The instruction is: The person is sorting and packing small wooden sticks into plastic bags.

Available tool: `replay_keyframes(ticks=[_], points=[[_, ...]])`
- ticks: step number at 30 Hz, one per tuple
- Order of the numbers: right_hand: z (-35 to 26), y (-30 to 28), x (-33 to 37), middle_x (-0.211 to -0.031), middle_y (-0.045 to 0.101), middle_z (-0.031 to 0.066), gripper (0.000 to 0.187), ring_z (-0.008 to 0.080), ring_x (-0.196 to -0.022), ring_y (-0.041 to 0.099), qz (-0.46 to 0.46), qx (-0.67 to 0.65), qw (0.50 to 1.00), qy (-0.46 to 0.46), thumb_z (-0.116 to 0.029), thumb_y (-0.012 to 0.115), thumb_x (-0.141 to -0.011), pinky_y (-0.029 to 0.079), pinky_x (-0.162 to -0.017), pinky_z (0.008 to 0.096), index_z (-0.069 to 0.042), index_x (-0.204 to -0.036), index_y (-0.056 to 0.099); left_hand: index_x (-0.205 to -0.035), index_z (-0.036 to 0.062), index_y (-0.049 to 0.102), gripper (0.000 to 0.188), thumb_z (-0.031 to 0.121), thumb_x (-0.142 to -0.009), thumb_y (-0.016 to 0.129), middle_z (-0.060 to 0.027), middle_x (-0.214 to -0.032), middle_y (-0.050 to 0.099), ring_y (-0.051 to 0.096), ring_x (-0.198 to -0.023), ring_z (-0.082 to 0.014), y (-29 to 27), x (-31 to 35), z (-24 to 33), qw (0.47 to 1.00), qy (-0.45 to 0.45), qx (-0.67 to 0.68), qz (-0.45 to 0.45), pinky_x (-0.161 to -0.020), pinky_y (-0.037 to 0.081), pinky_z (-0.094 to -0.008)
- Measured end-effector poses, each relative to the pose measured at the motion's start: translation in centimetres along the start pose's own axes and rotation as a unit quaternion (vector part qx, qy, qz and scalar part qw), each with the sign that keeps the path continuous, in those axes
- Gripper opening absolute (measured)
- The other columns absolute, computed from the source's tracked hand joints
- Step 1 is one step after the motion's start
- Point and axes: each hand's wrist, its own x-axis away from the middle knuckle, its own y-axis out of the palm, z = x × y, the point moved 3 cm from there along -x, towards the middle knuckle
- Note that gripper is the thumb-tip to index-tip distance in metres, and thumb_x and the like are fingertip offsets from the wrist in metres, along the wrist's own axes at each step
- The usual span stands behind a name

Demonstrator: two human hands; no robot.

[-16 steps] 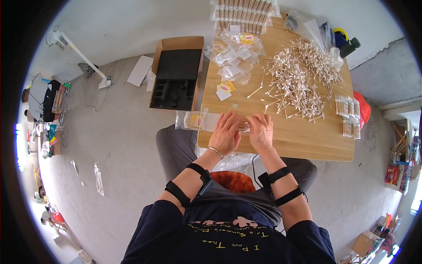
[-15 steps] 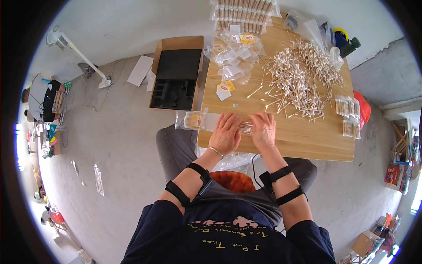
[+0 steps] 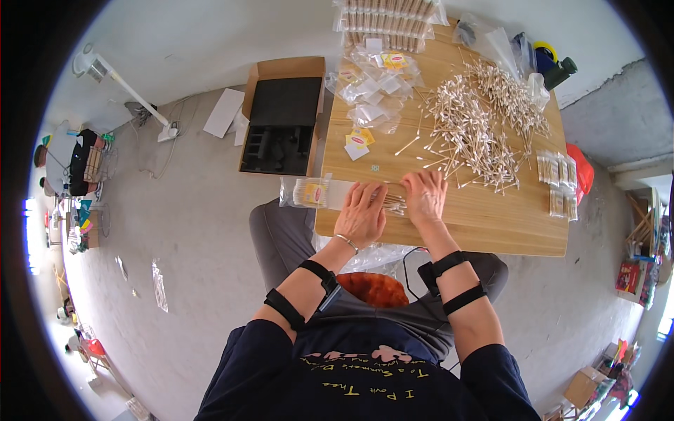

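My left hand (image 3: 360,212) lies over a row of cotton swabs (image 3: 394,204) near the table's front edge, fingers pressed down on them; their tips stick out on its right. A white card (image 3: 335,194) shows beside its wrist side. Just right of the swabs, my right hand (image 3: 425,198) is held with bent, closed fingers; what they pinch, if anything, is hidden. A clear bag of swabs with a yellow label (image 3: 314,193) lies at the left front edge. Beyond my hands spreads a large loose pile of cotton swabs (image 3: 470,126).
Yellow and white cards (image 3: 357,151) and empty clear bags (image 3: 375,91) lie along the table's left side. Packed swab bundles (image 3: 386,17) stand at the back, more packs (image 3: 558,182) at the right edge. An open cardboard box (image 3: 319,105) sits left of the table (image 3: 477,224).
My right hand has shifted slightly away from me and to the right, off the swab tips, so more of them show. My left hand has stayed nearly still.
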Motion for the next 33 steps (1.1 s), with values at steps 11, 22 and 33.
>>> replay_keyframes(ticks=[11, 22, 33], points=[[1.4, -1.6, 3.2, -0.111, 0.061, 0.0011, 0.022, 0.0298, -0.111, 0.052, 0.04, -0.009, 0.999, -0.022, -0.01, 0.069, -0.082, 0.039, -0.096, 0.0454, -0.017, -0.103, 0.072, -0.137, 0.0023, 0.05, 0.052, 0.018, -0.088, 0.057, -0.012, -0.142, 0.049, 0.039, -0.138, -0.0296, 0.2, 0.1, 0.1, 1.0, 0.019, -0.011, 0.005, -0.119, 0.025, -0.046], [0.8, -3.7, 7.3, -0.125, 0.056, 0.0045, 0.034, 0.0335, -0.117, 0.049, -0.039, 0.02, 0.998, -0.053, -0.013, 0.067, -0.08, 0.042, -0.097, 0.0491, -0.018, -0.113, 0.071, -0.133, 0.0006, 0.053, 0.049, 0.013, -0.087, 0.059, -0.015, -0.14, 0.05, 0.043, -0.135, -0.032, 0.5, 0.4, -0.2, 0.998, 0.015, 0.028, 0.045, -0.117, 0.029, -0.0482], [-2.9, -4.4, 7.2, -0.132, 0.055, 0.0122, 0.035, 0.0332, -0.128, 0.046, -0.088, -0.04, 0.988, -0.119, -0.02, 0.065, -0.085, 0.04, -0.102, 0.0469, -0.005, -0.116, 0.06, -0.137, -0.0009, 0.046, 0.056, 0.0, -0.082, 0.056, -0.02, -0.134, 0.053, 0.045, -0.13, -0.0375, -0.7, 0.5, -0.8, 0.973, -0.014, 0.213, 0.092, -0.111, 0.037, -0.0466]])
